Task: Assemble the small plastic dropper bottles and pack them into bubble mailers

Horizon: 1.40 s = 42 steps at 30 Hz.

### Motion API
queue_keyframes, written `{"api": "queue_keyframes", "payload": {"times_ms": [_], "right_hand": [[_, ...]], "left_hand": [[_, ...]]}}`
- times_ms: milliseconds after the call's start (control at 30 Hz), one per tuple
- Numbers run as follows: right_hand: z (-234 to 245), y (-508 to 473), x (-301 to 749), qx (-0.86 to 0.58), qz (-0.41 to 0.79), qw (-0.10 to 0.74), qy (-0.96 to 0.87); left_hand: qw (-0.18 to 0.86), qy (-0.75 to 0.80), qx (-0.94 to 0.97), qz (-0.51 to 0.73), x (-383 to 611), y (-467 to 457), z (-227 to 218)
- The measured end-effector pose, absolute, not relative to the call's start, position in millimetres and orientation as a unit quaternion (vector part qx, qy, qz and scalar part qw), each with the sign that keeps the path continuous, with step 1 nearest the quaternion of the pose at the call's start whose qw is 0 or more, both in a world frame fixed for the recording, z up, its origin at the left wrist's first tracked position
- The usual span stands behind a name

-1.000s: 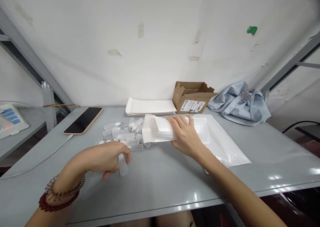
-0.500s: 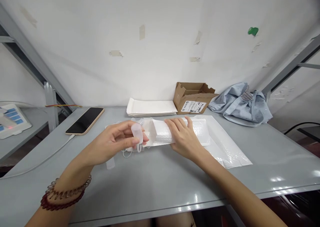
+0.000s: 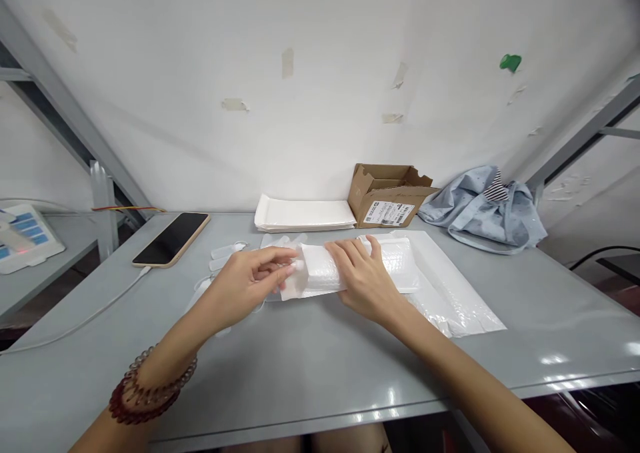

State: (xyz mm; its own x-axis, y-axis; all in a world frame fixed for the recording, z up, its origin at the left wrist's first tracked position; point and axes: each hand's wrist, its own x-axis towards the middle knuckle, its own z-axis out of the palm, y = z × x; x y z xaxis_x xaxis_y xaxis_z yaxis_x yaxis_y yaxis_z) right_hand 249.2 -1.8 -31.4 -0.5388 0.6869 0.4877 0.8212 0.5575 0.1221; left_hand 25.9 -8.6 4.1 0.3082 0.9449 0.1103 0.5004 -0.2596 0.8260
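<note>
My right hand (image 3: 369,276) is closed over a small white bubble mailer (image 3: 321,266), its thumb beneath and fingers on top. The mailer's open end faces left, with its flap sticking out. At that opening, my left hand (image 3: 253,281) pinches a small translucent plastic piece (image 3: 299,265), mostly hidden by the fingers. Several similar clear pieces with thin white loops, such as this clear strip (image 3: 223,251), lie on the table behind and under my left hand. Under my right hand and forearm lie more white bubble mailers (image 3: 453,293), flat on the table.
A stack of white mailers (image 3: 307,214) stands against the wall beside an open cardboard box (image 3: 387,200). Light blue fabric (image 3: 487,210) is heaped at the back right. A phone (image 3: 171,240) lies at the left, its white charging cable (image 3: 95,320) crossing the grey table (image 3: 280,380).
My left hand has moved right, bringing the translucent plastic piece from in front of the mailer to its opening. My right hand keeps its hold on the mailer.
</note>
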Motion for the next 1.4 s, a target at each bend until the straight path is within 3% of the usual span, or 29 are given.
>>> {"api": "queue_keyframes", "payload": {"times_ms": [100,233,333,533,633,767,933,1000,1233,1400], "right_hand": [[-31,-2,248,-0.442,-0.173,0.2,-0.857],[-30,-3,248,-0.443,-0.175,0.214,-0.853],[-30,-5,246,-0.435,-0.177,0.232,-0.852],[-31,-7,239,-0.416,-0.179,0.25,-0.856],[-30,-5,242,-0.421,-0.177,0.252,-0.853],[-24,-1,251,-0.435,-0.173,0.254,-0.846],[-19,-3,254,-0.422,-0.166,0.249,-0.856],[-20,-7,250,-0.395,-0.179,0.25,-0.865],[-33,-16,234,-0.281,-0.276,0.289,-0.873],[-35,-15,233,-0.262,-0.287,0.293,-0.873]], "left_hand": [[0.412,0.497,0.679,0.351,30,-9,3],[0.381,0.487,0.688,0.381,36,-10,-2],[0.285,0.471,0.734,0.397,43,-11,-8],[-0.001,0.409,0.853,0.325,52,-16,-24],[-0.043,0.361,0.866,0.343,49,-16,-23],[0.012,0.468,0.747,0.472,40,-13,-10],[0.384,0.537,0.676,0.327,37,-11,-1],[0.457,0.526,0.648,0.309,39,-11,-2],[0.432,0.507,0.643,0.379,45,-12,-6],[0.299,0.442,0.725,0.436,44,-18,-3]]}}
